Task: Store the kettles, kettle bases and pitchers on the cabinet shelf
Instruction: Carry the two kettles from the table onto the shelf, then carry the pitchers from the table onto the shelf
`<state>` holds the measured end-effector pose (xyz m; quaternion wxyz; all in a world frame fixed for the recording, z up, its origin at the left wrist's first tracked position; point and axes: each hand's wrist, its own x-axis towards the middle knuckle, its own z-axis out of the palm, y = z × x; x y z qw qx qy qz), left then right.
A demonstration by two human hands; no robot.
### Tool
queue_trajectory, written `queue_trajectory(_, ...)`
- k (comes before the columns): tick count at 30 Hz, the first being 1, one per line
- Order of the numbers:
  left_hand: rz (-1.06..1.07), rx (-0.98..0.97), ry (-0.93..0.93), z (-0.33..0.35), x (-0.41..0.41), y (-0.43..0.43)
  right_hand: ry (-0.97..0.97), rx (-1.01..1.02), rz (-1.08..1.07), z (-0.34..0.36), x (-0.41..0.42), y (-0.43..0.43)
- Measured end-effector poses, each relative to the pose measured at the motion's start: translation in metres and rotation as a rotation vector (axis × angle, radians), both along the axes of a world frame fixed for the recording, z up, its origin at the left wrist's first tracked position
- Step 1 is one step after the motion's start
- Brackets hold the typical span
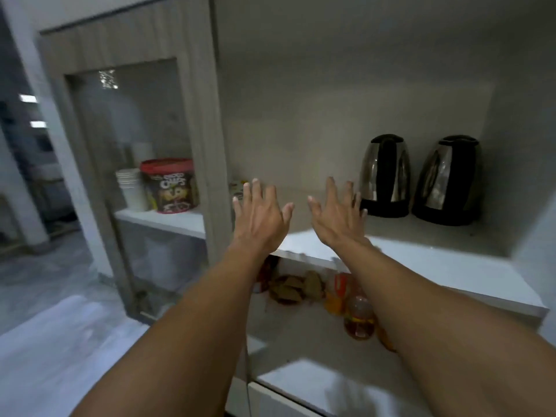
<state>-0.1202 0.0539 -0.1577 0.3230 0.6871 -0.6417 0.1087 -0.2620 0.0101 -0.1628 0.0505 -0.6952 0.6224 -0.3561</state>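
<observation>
Two kettles stand side by side on the cabinet shelf (436, 263), up and to the right of both hands. The nearer kettle (386, 176) sits just beside the fingertips of the right hand (338, 218); the farther kettle (449, 180) stands just past it, toward the shelf's right wall, the two close but not clearly touching. Each has a shiny steel body that tapers toward the top, a black lid, a black band at the foot and a broad black strip running down the side that faces the room. Both are upright, long axis vertical, leaning only as the wide lens bends them. Whether that black strip is the handle, I cannot tell for certain. Both hands are empty, raised with the backs toward me, fingers spread wide and pointing up toward the back of the shelf. The left hand (260, 218) hovers near the cabinet's wooden upright, the right one near it, a gap between them. Beyond the left hand, behind a glass door (141, 136), a red-lidded cereal tub (170, 185) stands beside stacked white cups (131, 189). Below the forearms, on a lower shelf, sit an oil bottle (359, 317) and some packets, too blurred to name.
</observation>
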Motion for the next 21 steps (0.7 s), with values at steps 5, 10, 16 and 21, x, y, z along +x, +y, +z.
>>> queue_trajectory(5, 0.223, 0.037, 0.021, -0.006, 0.111, 0.108, 0.006, 0.025, 0.183, -0.005, 0.117, 0.066)
queue_trajectory(10, 0.535, 0.159, 0.054, -0.039, 0.232, 0.248, 0.085, 0.129, 0.483, -0.041, 0.257, 0.174)
queue_trajectory(16, 0.866, 0.266, 0.094, -0.086, 0.330, 0.406, 0.186, 0.222, 0.805, -0.090, 0.394, 0.309)
queue_trajectory(21, 1.118, 0.292, 0.162, -0.125, 0.384, 0.499, 0.254, 0.291, 1.052, -0.123, 0.478, 0.390)
